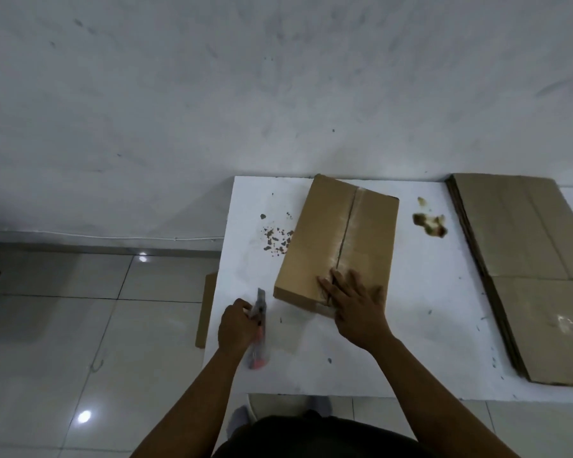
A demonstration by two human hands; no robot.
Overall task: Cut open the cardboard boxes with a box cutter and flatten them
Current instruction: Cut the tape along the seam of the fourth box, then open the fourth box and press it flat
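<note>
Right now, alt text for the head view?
A right hand rests on a taped cardboard box on a white table, the left hand holding a box cutter beside it. Flattened cardboard lies to the right.

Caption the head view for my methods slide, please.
Right hand presses the taped cardboard box on the white table; left hand grips the box cutter.

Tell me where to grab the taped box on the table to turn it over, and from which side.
Grip the cardboard box by its two long side edges, reaching from the near end. It lies flat and shallow, so those edges are exposed, and the right hand already rests there.
</note>
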